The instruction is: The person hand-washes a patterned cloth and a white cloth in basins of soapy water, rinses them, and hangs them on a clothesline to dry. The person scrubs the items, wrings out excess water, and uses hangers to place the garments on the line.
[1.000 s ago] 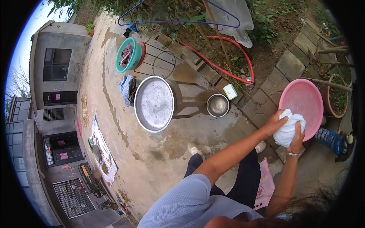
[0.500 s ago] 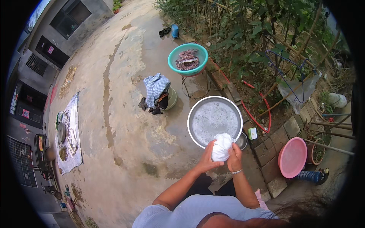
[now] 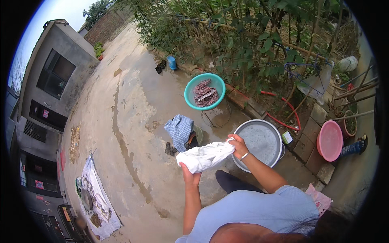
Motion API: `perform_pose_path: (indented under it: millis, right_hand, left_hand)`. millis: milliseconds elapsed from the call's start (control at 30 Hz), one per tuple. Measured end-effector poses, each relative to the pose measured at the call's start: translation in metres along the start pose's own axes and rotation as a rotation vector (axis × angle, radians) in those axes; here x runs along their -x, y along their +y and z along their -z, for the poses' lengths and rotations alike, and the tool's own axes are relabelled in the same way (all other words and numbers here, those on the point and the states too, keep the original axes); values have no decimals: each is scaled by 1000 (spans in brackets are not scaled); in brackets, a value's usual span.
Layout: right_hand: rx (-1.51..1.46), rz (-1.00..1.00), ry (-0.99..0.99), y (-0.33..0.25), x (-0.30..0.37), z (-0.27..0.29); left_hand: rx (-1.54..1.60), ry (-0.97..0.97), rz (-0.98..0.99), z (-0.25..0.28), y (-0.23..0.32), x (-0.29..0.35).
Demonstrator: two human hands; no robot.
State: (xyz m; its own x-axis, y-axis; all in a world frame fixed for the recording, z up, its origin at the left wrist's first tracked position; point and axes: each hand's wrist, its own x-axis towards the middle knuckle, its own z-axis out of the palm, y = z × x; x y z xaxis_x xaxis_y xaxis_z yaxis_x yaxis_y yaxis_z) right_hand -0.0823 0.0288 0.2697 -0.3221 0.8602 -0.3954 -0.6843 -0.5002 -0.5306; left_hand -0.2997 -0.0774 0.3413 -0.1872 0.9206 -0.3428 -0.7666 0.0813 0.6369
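A white cloth (image 3: 206, 157) is stretched between my two hands, left of the large metal basin. My left hand (image 3: 189, 175) grips its left end from below, its fingers partly hidden by the fabric. At the other end, my right hand (image 3: 239, 146) is closed around the bunched cloth, close to the basin's rim. Grey, sudsy water fills the metal basin (image 3: 278, 141). Beyond the cloth, a blue checked garment (image 3: 178, 131) and dark clothes are heaped over a pale bucket (image 3: 198, 133).
Farther off, a teal basin (image 3: 187, 95) with patterned cloth sits on a wire stand (image 3: 208, 120). To the right are a red hose (image 3: 289, 106), a green-and-white box (image 3: 287, 137) and a pink basin (image 3: 329, 139). Plants (image 3: 239, 44) border the yard. A sheet (image 3: 106, 214) lies at left.
The white cloth went from a bunched ball over the metal basin to a stretched length left of it. My hands moved apart. The view has turned leftward.
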Motion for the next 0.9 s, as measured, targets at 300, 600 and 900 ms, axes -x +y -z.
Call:
perform_pose_path:
  millis: [300, 600, 900]
  right_hand:
    - [366, 199, 181, -4, -189, -80]
    - [525, 451, 354, -30, -358, -79]
    - [1596, 316, 351, 20, -494, -29]
  left_hand:
    - [-156, -156, 68, -20, 107, -194]
    - [-1504, -474, -684, -38, 135, -448]
    - [-1587, -157, -414, 28, 36, -606]
